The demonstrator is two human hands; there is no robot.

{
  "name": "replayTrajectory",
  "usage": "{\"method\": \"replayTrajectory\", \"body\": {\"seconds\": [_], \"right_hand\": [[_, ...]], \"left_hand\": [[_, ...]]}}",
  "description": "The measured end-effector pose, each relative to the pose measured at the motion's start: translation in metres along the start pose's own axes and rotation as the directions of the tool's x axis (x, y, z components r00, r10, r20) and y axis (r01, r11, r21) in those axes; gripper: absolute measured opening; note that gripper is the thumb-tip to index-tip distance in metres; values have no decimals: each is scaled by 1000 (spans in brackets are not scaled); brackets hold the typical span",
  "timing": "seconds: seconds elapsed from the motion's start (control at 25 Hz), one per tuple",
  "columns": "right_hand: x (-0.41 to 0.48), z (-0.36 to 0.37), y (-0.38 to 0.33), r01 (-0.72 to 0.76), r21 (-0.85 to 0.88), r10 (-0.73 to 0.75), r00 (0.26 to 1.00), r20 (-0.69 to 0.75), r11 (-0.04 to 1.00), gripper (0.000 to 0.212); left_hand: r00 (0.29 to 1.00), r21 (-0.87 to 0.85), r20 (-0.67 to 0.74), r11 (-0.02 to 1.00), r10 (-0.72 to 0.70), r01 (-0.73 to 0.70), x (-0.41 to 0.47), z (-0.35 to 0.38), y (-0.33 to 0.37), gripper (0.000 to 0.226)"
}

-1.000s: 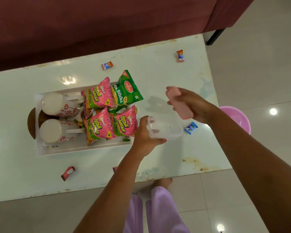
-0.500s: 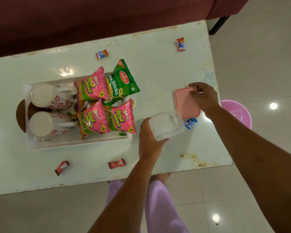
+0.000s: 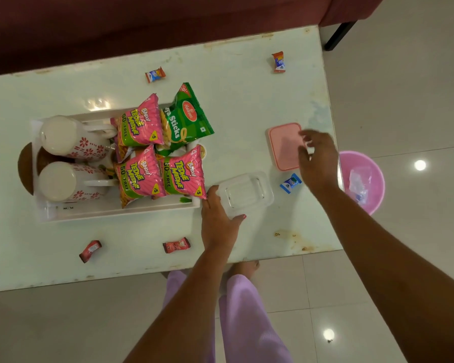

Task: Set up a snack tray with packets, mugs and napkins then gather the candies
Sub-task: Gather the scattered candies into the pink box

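My left hand [image 3: 219, 218] grips an empty clear plastic box [image 3: 244, 193] just right of the white tray [image 3: 116, 210]. The tray carries two flowered mugs [image 3: 71, 137] lying on their sides, three pink snack packets [image 3: 139, 124] and a green packet [image 3: 186, 119]. My right hand [image 3: 317, 158] hovers with fingers spread over the right edge of the pink lid [image 3: 283, 145], which lies flat on the table. A blue candy [image 3: 290, 182] sits just below that hand. Other wrapped candies lie scattered: two at the far side [image 3: 155, 74] [image 3: 278, 61], two red ones [image 3: 89, 250] [image 3: 176, 244] near the front edge.
The pale table [image 3: 247, 100] stands before a dark red sofa [image 3: 142, 22]. A pink basin [image 3: 362, 179] with clear wrappers sits on the tiled floor at the right. A brown round piece [image 3: 25, 169] pokes out under the tray's left end. My legs and a foot are below the front edge.
My right hand set the pink lid down flat on the table and has let go of it, fingers now spread. My left hand kept the clear box, lowering it beside the tray.
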State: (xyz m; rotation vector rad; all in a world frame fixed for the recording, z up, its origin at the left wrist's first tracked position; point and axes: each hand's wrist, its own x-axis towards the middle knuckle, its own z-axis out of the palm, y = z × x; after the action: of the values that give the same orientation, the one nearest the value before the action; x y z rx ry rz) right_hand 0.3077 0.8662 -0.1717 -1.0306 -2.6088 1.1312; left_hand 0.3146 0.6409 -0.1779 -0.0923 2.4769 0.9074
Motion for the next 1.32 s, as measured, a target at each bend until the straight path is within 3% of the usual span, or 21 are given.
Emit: {"method": "replayTrajectory", "body": {"seconds": [0.2, 0.36, 0.52, 0.68, 0.8, 0.88, 0.96, 1.2, 1.32], "right_hand": [[-60, 4, 11, 240, -332, -126, 935, 330, 912, 42], [-62, 9, 18, 290, -441, -122, 921, 370, 850, 34], [-63, 7, 10, 240, -382, -126, 945, 301, 892, 24], [-75, 5, -24, 161, -149, -137, 978, 159, 976, 25], [-86, 13, -54, 152, -43, -136, 955, 264, 987, 25], [-88, 21, -61, 193, -149, -122, 913, 388, 970, 26], [-84, 28, -64, 215, -261, -74, 884, 462, 941, 25], [-79, 38, -63, 184, -339, -3, 882, 470, 923, 32], [-83, 35, -68, 138, -335, 27, 895, 446, 932, 38]], "left_hand": [[998, 154, -30, 986, 63, -58, -23, -13, -20, 65], [981, 389, -164, 921, 107, -35, -42, -35, -59, 50], [985, 409, -141, 912, 102, -36, -48, -51, -95, 44], [994, 361, -82, 932, 66, -32, -37, -59, -93, 28], [985, 103, -107, 987, 134, -123, -33, -61, -68, 21], [954, -53, -179, 966, 241, -254, -33, -61, -40, 19], [928, -105, -225, 940, 296, -325, -29, -58, -10, 19], [902, 340, -39, 855, 429, -391, -9, -39, 26, 26], [889, 268, -60, 865, 454, -424, -15, -42, 16, 29]]}}
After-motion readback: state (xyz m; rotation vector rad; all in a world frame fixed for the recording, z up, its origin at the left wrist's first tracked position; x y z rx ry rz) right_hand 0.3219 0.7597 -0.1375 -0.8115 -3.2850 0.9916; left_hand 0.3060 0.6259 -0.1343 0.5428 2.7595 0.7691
